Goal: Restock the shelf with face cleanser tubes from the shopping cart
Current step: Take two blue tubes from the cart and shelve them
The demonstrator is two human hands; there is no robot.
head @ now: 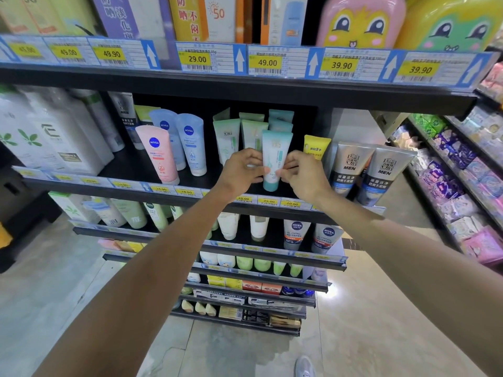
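On the second shelf (190,183) down, both hands are on one teal cleanser tube (275,159) that stands cap-down near the front lip. Left hand (242,170) pinches its left edge, right hand (300,172) pinches the right edge, fingertips curled in on the lower half of the tube (so both are actually gripping it, not just touching). The tube's print is too small for me to read.

Behind it are more teal tubes (281,122) in a row, and just left a row of pale green tubes (227,137). Further left are the NIVEA ones: a pink tube (159,156) with a "7" on it and blue tubes (190,142), the front one marked "4". Right of the held tube there's a small yellow tube (316,146), then two grey MEN tubes (367,172) leaning at the shelf's end.

Price tags (268,200) under the hands read 25.00, 25.00 and 20.00. The strip above shows 49.90, 29.00, 49.00, 39.90, 39.90, each with a white up arrow. One shelf lower, two NIVEA MEN tubes (311,235) say "OIL CONTROL".

Room-wise, there's a dark gap between the blue NIVEA row and the green row, and some bare shelf between the teal tube and the yellow one. The upper shelf edge hangs well above the tube tops.
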